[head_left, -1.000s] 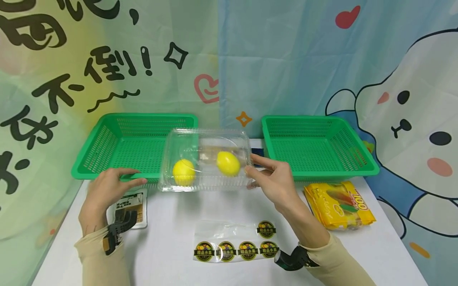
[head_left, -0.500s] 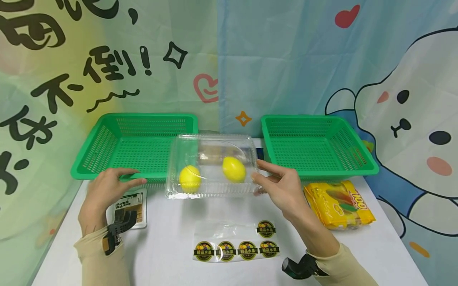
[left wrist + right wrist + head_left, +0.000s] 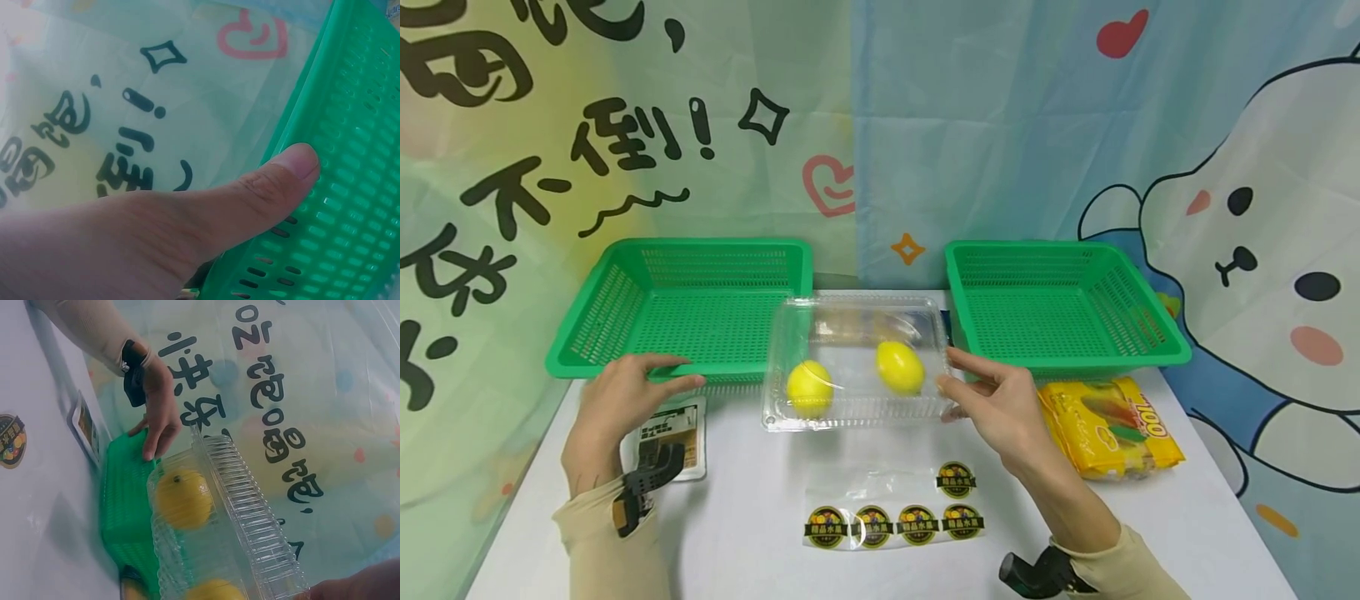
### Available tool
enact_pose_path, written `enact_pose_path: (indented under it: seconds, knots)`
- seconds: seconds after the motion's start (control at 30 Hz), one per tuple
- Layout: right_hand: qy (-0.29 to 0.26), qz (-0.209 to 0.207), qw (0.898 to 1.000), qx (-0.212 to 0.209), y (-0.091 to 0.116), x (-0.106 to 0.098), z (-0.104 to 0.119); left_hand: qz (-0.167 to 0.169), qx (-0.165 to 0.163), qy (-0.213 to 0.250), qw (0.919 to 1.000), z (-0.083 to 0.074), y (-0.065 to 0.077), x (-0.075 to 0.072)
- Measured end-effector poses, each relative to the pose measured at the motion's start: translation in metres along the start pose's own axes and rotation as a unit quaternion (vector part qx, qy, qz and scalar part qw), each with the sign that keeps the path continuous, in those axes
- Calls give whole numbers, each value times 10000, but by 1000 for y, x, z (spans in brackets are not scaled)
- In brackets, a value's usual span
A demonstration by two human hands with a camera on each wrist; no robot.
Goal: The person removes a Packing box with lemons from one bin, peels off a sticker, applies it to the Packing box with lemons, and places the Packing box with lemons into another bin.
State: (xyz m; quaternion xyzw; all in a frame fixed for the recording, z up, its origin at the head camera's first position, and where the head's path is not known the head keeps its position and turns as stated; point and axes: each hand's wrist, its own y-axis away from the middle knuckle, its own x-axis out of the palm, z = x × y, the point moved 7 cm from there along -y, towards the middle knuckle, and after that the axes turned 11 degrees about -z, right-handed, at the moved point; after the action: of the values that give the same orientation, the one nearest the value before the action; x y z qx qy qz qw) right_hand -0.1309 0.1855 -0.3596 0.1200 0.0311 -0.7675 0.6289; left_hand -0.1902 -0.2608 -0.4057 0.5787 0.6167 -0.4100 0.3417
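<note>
My right hand [image 3: 1000,404] pinches the right end of a clear plastic fruit box [image 3: 857,408], thumb and fingers at its edge. Two yellow lemons [image 3: 901,367] show through the clear plastic. Seen from the right wrist, the box [image 3: 250,506] has ribbed sides, and one lemon [image 3: 184,500] lies near its far end. My left hand [image 3: 625,396] grips the front rim of the left green basket [image 3: 580,354], thumb outside and index finger over the edge. From the left wrist, the thumb [image 3: 250,200] crosses the basket's slotted wall [image 3: 350,187].
Another green basket [image 3: 1075,362] stands at the back right, behind a yellow snack pack [image 3: 1112,429]. A strip of round fruit stickers [image 3: 895,527] lies at the front middle. Beneath the left hand is a flat printed packet [image 3: 696,442]. A printed curtain [image 3: 902,125] hangs behind.
My right hand has moved the fruit box with its lemons to the right, towards me and lower. The left hand has stayed at the basket's rim.
</note>
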Motion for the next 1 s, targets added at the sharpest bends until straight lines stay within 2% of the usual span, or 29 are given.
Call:
enact_pose_path:
  seconds: [0.2,0.57,0.77,1.0]
  knots:
    - [-75,-53,10000,-17,1,-5,-5,-30,22,16,10000,-1,0,-1]
    - [102,-96,9999,23,2,-14,-12,-63,39,25,10000,0,1,-1]
    - [266,-143,9995,30,1,-16,-21,-71,39,29,10000,0,1,-1]
    - [212,-238,9994,111,-3,-19,-36,-93,60,43,9999,0,1,-1]
